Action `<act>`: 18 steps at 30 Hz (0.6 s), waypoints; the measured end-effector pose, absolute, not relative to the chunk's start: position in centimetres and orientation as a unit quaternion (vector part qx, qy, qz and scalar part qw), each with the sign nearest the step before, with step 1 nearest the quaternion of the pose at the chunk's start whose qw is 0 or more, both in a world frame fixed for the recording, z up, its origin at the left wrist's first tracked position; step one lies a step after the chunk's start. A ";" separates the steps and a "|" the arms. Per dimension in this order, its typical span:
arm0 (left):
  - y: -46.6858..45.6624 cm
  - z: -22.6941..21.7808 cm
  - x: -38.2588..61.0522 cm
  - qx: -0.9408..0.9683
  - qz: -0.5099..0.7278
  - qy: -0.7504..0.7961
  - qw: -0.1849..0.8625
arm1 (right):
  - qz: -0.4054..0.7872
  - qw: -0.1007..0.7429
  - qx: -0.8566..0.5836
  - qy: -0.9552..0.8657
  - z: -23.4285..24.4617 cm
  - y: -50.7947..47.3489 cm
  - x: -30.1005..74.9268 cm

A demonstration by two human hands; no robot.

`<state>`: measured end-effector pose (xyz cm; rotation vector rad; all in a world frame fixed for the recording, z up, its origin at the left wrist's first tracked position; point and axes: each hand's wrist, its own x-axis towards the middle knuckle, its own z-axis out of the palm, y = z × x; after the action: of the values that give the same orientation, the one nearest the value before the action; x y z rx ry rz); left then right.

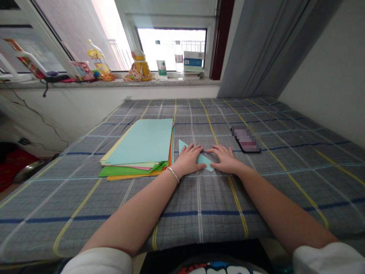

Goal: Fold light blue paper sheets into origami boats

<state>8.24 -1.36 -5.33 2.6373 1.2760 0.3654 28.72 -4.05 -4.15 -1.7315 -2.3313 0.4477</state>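
Observation:
A folded sheet of pale turquoise paper (203, 158) lies flat on the checked grey bedsheet (71, 198), its pointed ends showing on both sides of my hands. My left hand (188, 160), with a silver bangle (173, 174) on its wrist, rests on the paper's left part. My right hand (224, 159) presses on its right part, fingertips close to my left hand. Left of them lies a stack of coloured paper (137, 144), topped by a pale turquoise sheet. A phone (246, 139), its screen blurred, lies to the right.
Beyond the bed runs a stone windowsill (114, 83) holding plastic bottles (161, 61), a yellow bottle (99, 61), a yellow bag (139, 68) and a stack of boxes (193, 62). A grey curtain (270, 45) hangs at the right, beside a wall.

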 end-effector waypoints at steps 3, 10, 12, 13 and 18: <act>-1.5 -5.0 8.1 0.887 0.105 0.437 0.102 | 0.159 0.097 -0.580 -0.793 -4.0 -4.0 29.0; -1.5 -4.2 7.7 0.886 0.063 0.444 0.119 | 0.170 0.077 -0.566 -0.803 -3.7 -3.9 29.5; -1.5 -4.2 7.6 0.887 0.059 0.442 0.121 | 0.172 0.072 -0.563 -0.805 -3.6 -3.9 29.6; -1.4 -4.1 7.5 0.887 0.058 0.441 0.123 | 0.173 0.070 -0.563 -0.805 -3.6 -3.9 29.6; -1.4 -4.0 7.2 0.885 0.046 0.443 0.135 | 0.187 0.064 -0.557 -0.807 -3.3 -4.0 29.9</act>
<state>7.20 -1.42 -3.99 2.5656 1.2830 0.1339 29.92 -3.97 -3.31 -1.6816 -2.4373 0.5644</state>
